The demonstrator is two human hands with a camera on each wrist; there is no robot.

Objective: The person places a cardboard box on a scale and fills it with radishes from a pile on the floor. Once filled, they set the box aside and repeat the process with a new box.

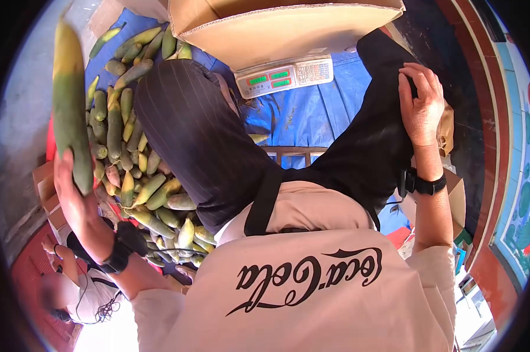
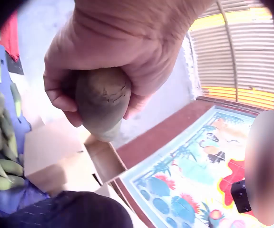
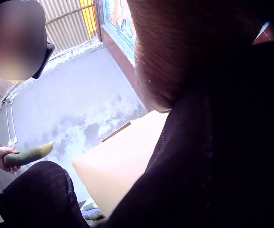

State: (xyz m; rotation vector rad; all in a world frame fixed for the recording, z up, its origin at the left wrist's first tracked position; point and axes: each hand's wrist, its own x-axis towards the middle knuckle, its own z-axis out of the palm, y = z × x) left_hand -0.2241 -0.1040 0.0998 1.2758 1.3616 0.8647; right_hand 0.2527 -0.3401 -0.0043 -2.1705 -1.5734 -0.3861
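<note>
A long green radish (image 1: 70, 105) with a yellowish tip stands nearly upright in the head view, far left. My left hand (image 1: 71, 190) grips it by its lower, green end. In the left wrist view, the fingers and thumb of my left hand (image 2: 122, 42) wrap round the radish (image 2: 103, 107), whose brownish, cracked end faces the camera. The right wrist view shows the same radish (image 3: 30, 156) held out sideways above the knee. My right hand (image 1: 422, 105) rests on my right knee with relaxed fingers and nothing in it.
A heap of green radishes (image 1: 124, 126) lies on a blue sheet (image 1: 312, 111) beside my left leg. Ahead, a large cardboard box (image 1: 288, 35) sits on a digital scale (image 1: 285, 77). Another person (image 1: 89, 287) is at the lower left.
</note>
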